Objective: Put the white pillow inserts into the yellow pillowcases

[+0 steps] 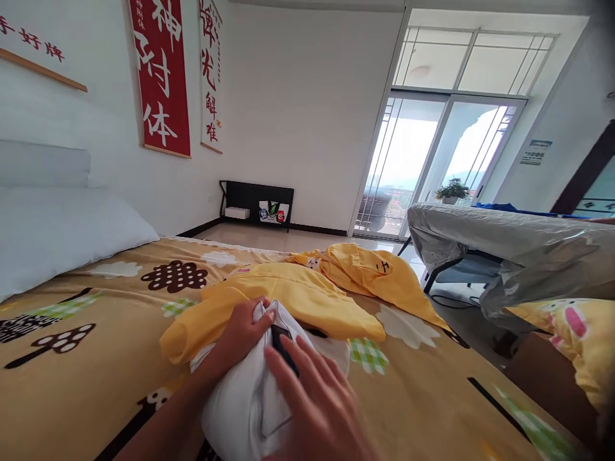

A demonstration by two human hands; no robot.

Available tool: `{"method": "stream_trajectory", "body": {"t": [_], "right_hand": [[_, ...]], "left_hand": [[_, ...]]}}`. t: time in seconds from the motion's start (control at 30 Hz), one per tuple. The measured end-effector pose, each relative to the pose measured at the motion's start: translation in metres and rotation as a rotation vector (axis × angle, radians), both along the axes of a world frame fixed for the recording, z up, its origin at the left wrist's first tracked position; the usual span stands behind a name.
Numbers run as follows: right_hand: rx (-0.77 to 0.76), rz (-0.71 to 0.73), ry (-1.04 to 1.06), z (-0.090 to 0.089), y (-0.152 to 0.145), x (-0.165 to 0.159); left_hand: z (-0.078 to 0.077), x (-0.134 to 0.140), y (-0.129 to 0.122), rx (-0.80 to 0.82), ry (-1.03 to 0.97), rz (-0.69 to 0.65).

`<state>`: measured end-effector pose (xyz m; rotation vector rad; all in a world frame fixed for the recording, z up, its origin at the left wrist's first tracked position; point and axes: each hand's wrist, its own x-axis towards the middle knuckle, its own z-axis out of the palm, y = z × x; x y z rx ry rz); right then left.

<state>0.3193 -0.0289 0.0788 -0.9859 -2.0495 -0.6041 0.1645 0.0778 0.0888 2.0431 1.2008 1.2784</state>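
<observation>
In the head view, my left hand (248, 330) is closed on the top edge of a bundled white cloth item (240, 397), with the thumb over a fold. Its exact kind does not show. A dark strip (283, 349) shows in the opening of the white cloth. My right hand (317, 397), slightly blurred, has its fingers stretched out over the right side of the bundle. Whether the fingertips touch the cloth I cannot tell. Just beyond lies a yellow garment (288, 294), partly behind my left hand. A second yellow garment (365, 269) with dark lettering lies farther right.
All this lies on a bed with a tan patterned sheet (413, 410). A white pillow (81, 230) is at the left. Beyond the bed's right edge are a plastic-covered piece of furniture (504, 237), a brown box (548, 378) and more yellow cloth (576, 333). A low black shelf (250, 192) stands by the wall.
</observation>
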Motion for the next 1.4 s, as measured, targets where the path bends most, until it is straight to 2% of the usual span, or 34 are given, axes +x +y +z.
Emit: {"method": "stream_trajectory", "body": {"t": [0.07, 0.1, 0.2, 0.3, 0.47, 0.57, 0.63, 0.7, 0.77, 0.87, 0.97, 1.1, 1.17, 1.27, 1.3, 1.4], "right_hand": [[0.187, -0.117, -0.054, -0.028, -0.001, -0.032], [0.226, -0.163, -0.053, -0.041, 0.001, -0.046], [0.183, -0.214, -0.037, -0.061, 0.006, -0.066], [0.118, -0.217, -0.028, -0.053, 0.007, -0.057], [-0.081, -0.135, -0.202, -0.025, 0.007, -0.029], [-0.218, -0.007, -0.281, -0.013, 0.008, -0.019], [-0.287, 0.079, -0.300, -0.009, 0.008, -0.015], [-0.314, 0.122, -0.313, -0.008, 0.007, -0.013], [-0.287, 0.127, -0.328, -0.010, 0.005, -0.013], [-0.159, 0.121, -0.345, -0.018, 0.004, -0.018], [-0.036, 0.099, -0.347, -0.026, 0.003, -0.027], [0.008, 0.103, -0.345, -0.033, 0.001, -0.038], [0.002, 0.117, -0.352, -0.034, 0.000, -0.041], [-0.029, 0.110, -0.362, -0.031, 0.000, -0.037], [-0.049, 0.105, -0.366, -0.029, 0.000, -0.034], [-0.139, 0.104, -0.355, -0.019, 0.000, -0.021]], "left_hand": [[-0.006, -0.002, 0.005, 0.004, 0.003, 0.002], [-0.008, -0.003, 0.007, 0.003, 0.009, -0.003], [-0.009, -0.002, 0.007, -0.014, 0.054, -0.023], [-0.003, -0.003, 0.005, -0.013, 0.088, -0.005], [0.018, -0.026, 0.001, 0.159, 0.045, 0.058], [0.028, -0.051, -0.004, 0.152, 0.231, 0.050], [0.031, -0.068, -0.008, 0.053, 0.426, 0.009], [0.034, -0.081, -0.011, -0.036, 0.531, -0.029], [0.037, -0.088, -0.011, -0.095, 0.519, -0.092], [0.038, -0.087, -0.007, -0.201, 0.398, -0.267], [0.035, -0.079, -0.001, -0.237, 0.308, -0.322], [0.027, -0.077, 0.008, -0.196, 0.517, -0.391], [0.020, -0.078, 0.014, -0.190, 0.671, -0.262], [0.009, -0.078, 0.028, -0.149, 0.848, 0.073], [0.005, -0.078, 0.033, -0.103, 0.873, 0.132], [-0.003, -0.083, 0.043, 0.073, 0.854, 0.183]]}}
